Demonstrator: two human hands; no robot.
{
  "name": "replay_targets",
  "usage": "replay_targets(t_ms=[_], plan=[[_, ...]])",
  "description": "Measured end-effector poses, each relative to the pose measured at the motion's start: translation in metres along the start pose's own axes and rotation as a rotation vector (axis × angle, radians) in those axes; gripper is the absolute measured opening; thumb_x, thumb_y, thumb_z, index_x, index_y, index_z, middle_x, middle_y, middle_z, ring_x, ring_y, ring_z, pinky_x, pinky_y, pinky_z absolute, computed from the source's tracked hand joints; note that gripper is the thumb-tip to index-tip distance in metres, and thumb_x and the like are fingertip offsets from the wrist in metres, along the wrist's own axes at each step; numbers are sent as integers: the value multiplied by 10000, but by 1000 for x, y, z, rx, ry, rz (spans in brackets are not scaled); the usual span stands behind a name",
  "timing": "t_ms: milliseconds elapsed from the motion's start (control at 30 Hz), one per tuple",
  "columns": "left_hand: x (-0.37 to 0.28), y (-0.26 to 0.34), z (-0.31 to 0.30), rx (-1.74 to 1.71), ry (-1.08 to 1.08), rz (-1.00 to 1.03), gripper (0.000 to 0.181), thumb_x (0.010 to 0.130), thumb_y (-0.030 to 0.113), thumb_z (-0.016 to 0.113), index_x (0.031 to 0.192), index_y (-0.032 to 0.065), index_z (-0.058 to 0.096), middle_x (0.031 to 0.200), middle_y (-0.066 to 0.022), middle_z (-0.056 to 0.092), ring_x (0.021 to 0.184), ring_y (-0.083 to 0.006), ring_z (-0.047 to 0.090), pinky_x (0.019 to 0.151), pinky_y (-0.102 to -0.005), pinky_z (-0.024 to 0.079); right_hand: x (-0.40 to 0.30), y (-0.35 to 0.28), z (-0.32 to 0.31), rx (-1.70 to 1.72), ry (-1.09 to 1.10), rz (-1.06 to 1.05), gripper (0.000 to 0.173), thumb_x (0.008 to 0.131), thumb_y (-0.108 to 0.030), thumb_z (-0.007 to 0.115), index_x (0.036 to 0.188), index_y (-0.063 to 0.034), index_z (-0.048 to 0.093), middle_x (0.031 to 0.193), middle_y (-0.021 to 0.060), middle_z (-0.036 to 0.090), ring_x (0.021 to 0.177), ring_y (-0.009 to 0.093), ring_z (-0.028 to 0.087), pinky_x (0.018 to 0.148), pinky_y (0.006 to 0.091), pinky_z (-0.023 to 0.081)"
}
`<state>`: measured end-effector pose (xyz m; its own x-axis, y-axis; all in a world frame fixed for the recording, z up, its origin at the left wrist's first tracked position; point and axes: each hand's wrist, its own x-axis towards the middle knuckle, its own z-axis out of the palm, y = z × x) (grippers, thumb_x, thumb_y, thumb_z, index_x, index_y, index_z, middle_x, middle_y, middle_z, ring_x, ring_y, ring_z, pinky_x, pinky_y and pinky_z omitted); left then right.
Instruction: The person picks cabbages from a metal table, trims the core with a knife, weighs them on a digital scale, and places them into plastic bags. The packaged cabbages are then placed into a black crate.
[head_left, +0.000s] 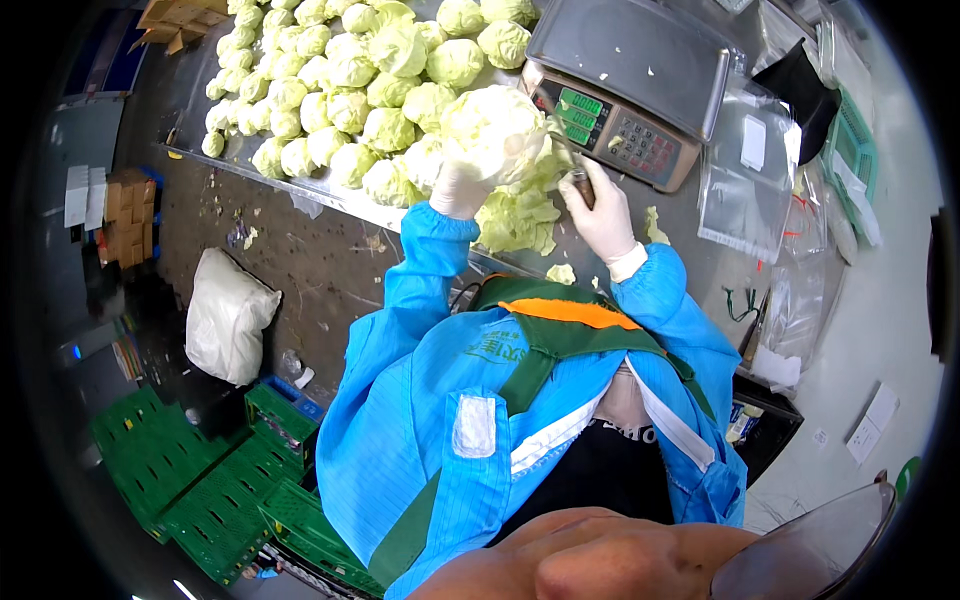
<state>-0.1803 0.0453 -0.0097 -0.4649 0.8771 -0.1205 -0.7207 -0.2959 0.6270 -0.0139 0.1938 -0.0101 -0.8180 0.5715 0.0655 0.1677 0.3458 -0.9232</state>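
Observation:
My left hand (456, 191), in a white glove, holds up a pale head of lettuce or cabbage (491, 131) over the front part of a metal table (352, 201). My gloved right hand (600, 210) grips the brown handle of a knife (582, 180), whose narrow blade points up and away beside the head. Between and below the hands lie loose green outer leaves (517, 217). Many similar pale green heads (390, 129) cover the table beyond and to the left of my left hand. Small leaf scraps (561, 274) lie near the table's front edge.
A digital scale (630, 135) with a grey metal tray (630, 56) stands beyond my right hand. Clear plastic bags (746, 195) and a teal basket (851, 165) lie at the right. A white sack (229, 319) and green plastic crates (225, 495) are on the floor at left.

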Motion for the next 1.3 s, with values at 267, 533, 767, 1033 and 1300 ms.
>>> replay_targets(t_ms=[267, 533, 767, 1033, 1300], plan=[[-20, -80, -40, 68, 596, -38, 673, 858, 427, 729, 1414, 189, 433, 1357, -63, 527, 1246, -289, 524, 967, -586, 459, -37, 44, 52, -304, -177, 84, 273, 918, -228, 600, 1136, -88, 512, 883, 192, 680, 778, 410, 654, 650, 515, 511], [-14, -90, -44, 119, 752, -68, 681, 848, 375, 755, 1411, 175, 428, 1339, -77, 541, 1191, -320, 569, 884, -582, 519, -43, 53, 52, -412, -234, 99, 260, 924, -206, 595, 1128, -86, 489, 866, 188, 675, 744, 402, 653, 631, 512, 516], [-7, -89, -36, 234, 728, -84, 670, 845, 356, 755, 1404, 175, 433, 1328, -75, 546, 1182, -302, 569, 883, -581, 509, -33, 80, 68, -771, -187, 3, 218, 919, -148, 542, 1115, -75, 483, 815, 129, 628, 635, 318, 677, 531, 435, 547], [3, -86, -30, 261, 811, -102, 693, 804, 476, 735, 1398, 271, 446, 1369, -22, 516, 1260, -285, 484, 959, -607, 404, -18, 96, 86, -871, -79, -61, 101, 924, -113, 498, 1021, -86, 506, 786, 118, 617, 575, 247, 681, 468, 380, 550], [9, -94, -54, 217, 739, 40, 516, 877, 217, 686, 1349, 117, 505, 1204, -50, 599, 1087, -213, 582, 870, -403, 518, -23, 71, 75, -839, -130, -17, 114, 915, -100, 499, 1024, -71, 520, 791, 138, 636, 607, 259, 695, 481, 380, 559]])
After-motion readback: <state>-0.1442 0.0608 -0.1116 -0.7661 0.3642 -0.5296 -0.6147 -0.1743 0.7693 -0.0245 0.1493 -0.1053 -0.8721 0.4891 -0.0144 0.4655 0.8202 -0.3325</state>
